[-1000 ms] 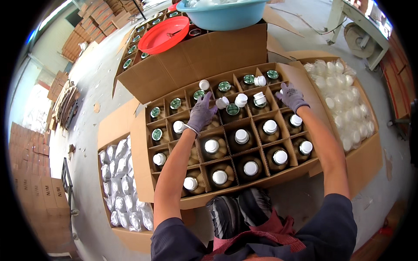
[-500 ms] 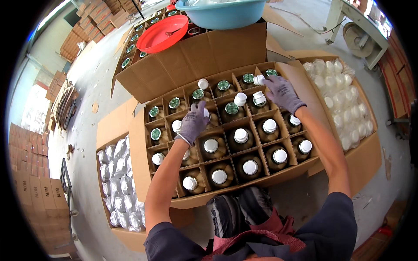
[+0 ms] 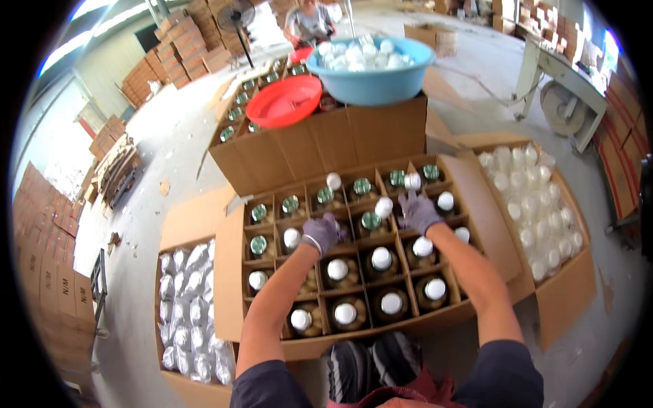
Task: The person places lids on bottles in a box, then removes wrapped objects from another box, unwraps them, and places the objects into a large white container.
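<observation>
A large cardboard carton (image 3: pixel 235 299) divided into compartments holds brown-tinted bottles in front of me. Several wear white caps (image 3: pixel 381 258); others at the back show green-and-silver tops (image 3: pixel 362 186). My left hand (image 3: pixel 322 232), in a grey-purple glove, is closed around a white bottle cap in the second row, mostly hidden by the fingers. Similarly gloved, my right hand (image 3: pixel 420 213) curls over a bottle top in the same row, its white cap covered by the fingers. Loose white caps lie beside it: one (image 3: pixel 384 207) to the left, one (image 3: pixel 412 181) just beyond, and another (image 3: pixel 333 181) farther left.
Left stands a carton of silver-wrapped pieces (image 3: pixel 194 309); right, a carton of clear-and-white plastic pieces (image 3: pixel 534 197). Behind, a red basin (image 3: pixel 286 102) and a blue basin of white caps (image 3: pixel 371 81) rest on another bottle carton (image 3: pixel 326 139). A person (image 3: pixel 309 24) sits beyond.
My right hand has let go of a white cap at the back and come nearer, onto a bottle top. My left hand stays at its bottle. The view has tilted up.
</observation>
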### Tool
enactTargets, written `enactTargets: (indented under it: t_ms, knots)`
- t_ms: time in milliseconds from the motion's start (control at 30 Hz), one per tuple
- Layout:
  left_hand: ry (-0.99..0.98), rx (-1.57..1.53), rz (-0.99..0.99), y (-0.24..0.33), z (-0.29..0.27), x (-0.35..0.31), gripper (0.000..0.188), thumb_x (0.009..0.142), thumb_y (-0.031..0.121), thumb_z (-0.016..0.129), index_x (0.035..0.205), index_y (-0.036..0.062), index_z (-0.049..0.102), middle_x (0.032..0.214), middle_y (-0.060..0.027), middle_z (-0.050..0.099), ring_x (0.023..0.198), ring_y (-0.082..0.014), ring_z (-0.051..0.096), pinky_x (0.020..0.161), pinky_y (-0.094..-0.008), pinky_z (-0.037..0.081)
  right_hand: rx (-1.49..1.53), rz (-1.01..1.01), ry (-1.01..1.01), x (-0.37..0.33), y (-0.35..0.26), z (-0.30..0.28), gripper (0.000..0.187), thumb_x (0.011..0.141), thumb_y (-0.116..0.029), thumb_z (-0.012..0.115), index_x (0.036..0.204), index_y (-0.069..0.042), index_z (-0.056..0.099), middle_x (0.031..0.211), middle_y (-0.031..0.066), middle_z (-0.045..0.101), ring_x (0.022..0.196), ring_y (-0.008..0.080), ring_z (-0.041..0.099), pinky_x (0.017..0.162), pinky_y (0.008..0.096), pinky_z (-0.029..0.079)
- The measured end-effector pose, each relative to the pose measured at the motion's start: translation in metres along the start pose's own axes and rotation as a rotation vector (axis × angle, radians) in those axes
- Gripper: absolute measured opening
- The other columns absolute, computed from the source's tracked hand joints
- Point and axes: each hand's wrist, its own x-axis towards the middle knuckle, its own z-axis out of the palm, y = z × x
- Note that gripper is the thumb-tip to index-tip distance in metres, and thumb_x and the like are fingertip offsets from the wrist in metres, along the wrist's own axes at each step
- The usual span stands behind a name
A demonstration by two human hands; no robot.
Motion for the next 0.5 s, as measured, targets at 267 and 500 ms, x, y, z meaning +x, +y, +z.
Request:
enactTargets:
  t_ms: [267,500]
  knots:
    - [0.501,-0.086,0.364,0.107,-0.019,0.063,0.026,0.089,0.03,0.055,0.111,0.0165,0.056,0.108,-0.014,0.058,0.095,-0.0311,0.064,0.074,-0.0414,0.054,0.348,0.183,0.062,-0.002,0.013,0.001,0.051,0.079,-0.027,0.069,0.12,-0.006,0.047,0.117,0.0186,0.054,0.103,0.0335,0.06,0.084,0.0425,0.052]
    - [0.203,-0.106,0.168,0.116,-0.032,0.048,0.037,0.091,0.038,0.055,0.107,0.0048,0.055,0.104,-0.0124,0.059,0.088,-0.0302,0.066,0.069,-0.0415,0.055,0.524,-0.103,0.155,-0.014,0.042,0.014,0.039,0.083,-0.03,0.063,0.112,-0.006,0.052,0.108,0.0195,0.057,0.099,0.0332,0.061,0.083,0.0439,0.051]
